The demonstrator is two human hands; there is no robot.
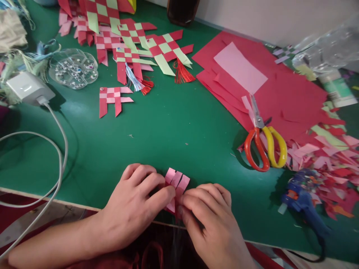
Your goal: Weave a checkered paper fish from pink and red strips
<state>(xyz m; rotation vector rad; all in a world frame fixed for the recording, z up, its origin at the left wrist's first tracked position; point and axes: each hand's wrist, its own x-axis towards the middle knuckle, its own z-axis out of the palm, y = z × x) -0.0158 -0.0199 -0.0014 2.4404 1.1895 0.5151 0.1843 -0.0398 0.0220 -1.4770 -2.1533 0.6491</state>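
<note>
The left hand (143, 203) and right hand (209, 215), at lower centre of the frame, each pinch the slit pink paper (182, 182), which we find directly between them, strips slanting up and slightly right, neither hand clearly nearer, its lower part partly hidden.

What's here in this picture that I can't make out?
Head view: lower part of the pink-and-red paper strips, partly covered by the left hand and right hand.
Head view: top of the dark object, cut off by the upper edge.
Head view: any lettering on the white-and-green bottle, lost to blur.
</note>
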